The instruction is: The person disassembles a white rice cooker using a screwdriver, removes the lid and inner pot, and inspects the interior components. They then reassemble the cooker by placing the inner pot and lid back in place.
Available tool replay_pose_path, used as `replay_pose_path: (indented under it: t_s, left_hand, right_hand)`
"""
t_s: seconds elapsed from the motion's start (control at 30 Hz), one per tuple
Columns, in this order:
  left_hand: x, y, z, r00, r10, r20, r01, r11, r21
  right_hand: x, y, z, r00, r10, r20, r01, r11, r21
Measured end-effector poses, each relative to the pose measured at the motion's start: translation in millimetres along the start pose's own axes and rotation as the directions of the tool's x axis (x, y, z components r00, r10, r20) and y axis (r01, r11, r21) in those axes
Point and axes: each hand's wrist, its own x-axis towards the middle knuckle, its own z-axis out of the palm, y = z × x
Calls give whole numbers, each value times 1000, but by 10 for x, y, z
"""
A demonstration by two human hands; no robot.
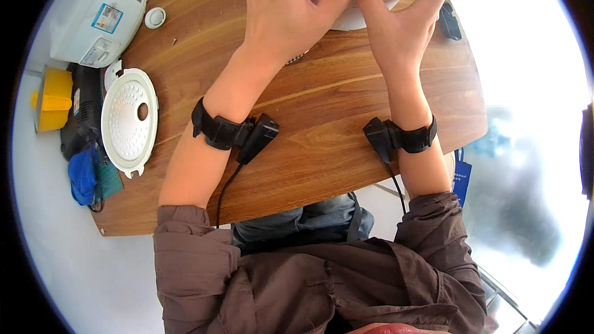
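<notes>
At the far edge of the table, a white rounded appliance is partly cut off by the top of the view. Both of my hands grip its near side. The thumb of my left hand presses on a small catch at the middle of the rim, and its other fingers are hidden. My right hand mirrors it, thumb tip against the left thumb, fingers around the right side. To the left lies a white oval inner lid with small perforations and one larger hole. Behind it is a small round white cap.
On the left stands a white rice cooker with a blue label. Near it are a yellow holder, a black case and a blue cloth-like item. A black object lies at the right edge of the wooden table.
</notes>
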Motion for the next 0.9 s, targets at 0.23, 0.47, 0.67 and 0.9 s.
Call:
replay_pose_path:
  t_s: [0.23, 0.47, 0.67, 0.9]
  left_hand:
    - [-32, 27, 89, 995, -10, -95, 0, 995, -101]
    - [-20, 97, 9, 990, -101, -95, 81, 978, -190]
    - [4, -55, -45, 995, -91, 28, 95, 971, -217]
    - [-1, -79, 36, 999, -43, -6, 42, 983, -177]
  right_hand:
    - [-8, -24, -19, 1000, -26, 6, 26, 995, -94]
    - [-43, -14, -96, 999, -28, 28, 37, 910, -413]
    - [33, -139, -168, 994, -18, 110, 76, 830, -553]
    - [-4, 144, -73, 996, -64, 61, 79, 953, -294]
